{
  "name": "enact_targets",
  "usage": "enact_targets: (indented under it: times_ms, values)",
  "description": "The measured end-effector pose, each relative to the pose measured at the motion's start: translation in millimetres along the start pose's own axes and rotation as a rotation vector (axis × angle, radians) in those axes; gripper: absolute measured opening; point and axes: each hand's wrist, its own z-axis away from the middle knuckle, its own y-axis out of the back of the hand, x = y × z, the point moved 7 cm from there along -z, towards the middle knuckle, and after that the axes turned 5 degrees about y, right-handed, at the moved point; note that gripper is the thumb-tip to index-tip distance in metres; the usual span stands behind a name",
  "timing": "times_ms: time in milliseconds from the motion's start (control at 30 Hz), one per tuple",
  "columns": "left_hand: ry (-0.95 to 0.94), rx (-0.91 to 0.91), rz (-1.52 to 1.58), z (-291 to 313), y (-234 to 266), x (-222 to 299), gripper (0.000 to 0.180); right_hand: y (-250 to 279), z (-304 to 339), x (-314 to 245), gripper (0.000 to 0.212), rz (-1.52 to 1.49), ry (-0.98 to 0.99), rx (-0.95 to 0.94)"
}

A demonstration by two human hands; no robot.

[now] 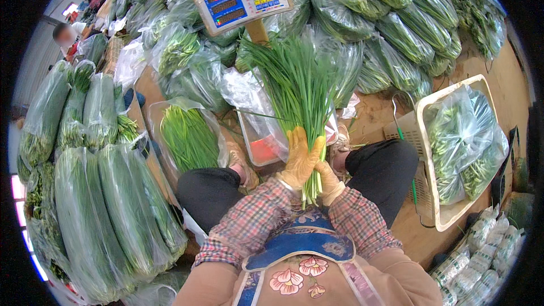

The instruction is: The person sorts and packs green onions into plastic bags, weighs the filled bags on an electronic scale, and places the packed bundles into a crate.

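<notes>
The bunch of green leaves [297, 88] is upright in front of us, between the two legs of the person, its tips up and its pale cut ends down near the blue apron [309, 247]. We see the left hand [299, 160] in a yellowish glove, closed on the lower part of the bunch, the fingers pointing upward. The right hand [330, 182], gloved also, is closed on the stems a little lower, so both hands are gripping the same bunch

Behind it stands a white tray [243, 127]; the bunch hides the middle of it, and we notice a red patch by its near edge and clear plastic [247, 89] at its far left corner. Above the tray rises a scale display [243, 1], lit with red figures

On the brown floor [411, 241], to the left of the tray's left edge, we find an open bag of bright green leaves [190, 139]. Long filled bags [85, 215] lie further left. To the right stands a cream crate [429, 164], and a clear bag of greens [464, 141] reaches its right edge. Toward the far side we see a high pile of bagged greens [385, 28]
</notes>
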Motion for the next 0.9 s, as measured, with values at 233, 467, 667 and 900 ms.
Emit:
enact_targets:
  times_ms: [233,467,667,900]
  values:
    - [-0.031,0.18,0.206,-15.6,108.1,-42.5,0.029,-16.4,10.6,-19.8,0.045,-0.087,-0.149,-0.033]
    - [-0.308,0.171,-0.647,-23.0,69.4,17.4,0.048,-28.6,13.9,-32.6,0.051,-0.242,-0.136,-0.115]
    - [-0.461,0.298,-0.697,-71.6,73.4,-42.8,0.015,-23.6,9.1,-40.9,0.055,-0.26,-0.081,-0.123]
    - [-0.033,0.29,-0.501,-85.6,151.7,-118.7,0.029,-24.3,8.2,-65.5,0.071,-0.494,0.038,-0.275]
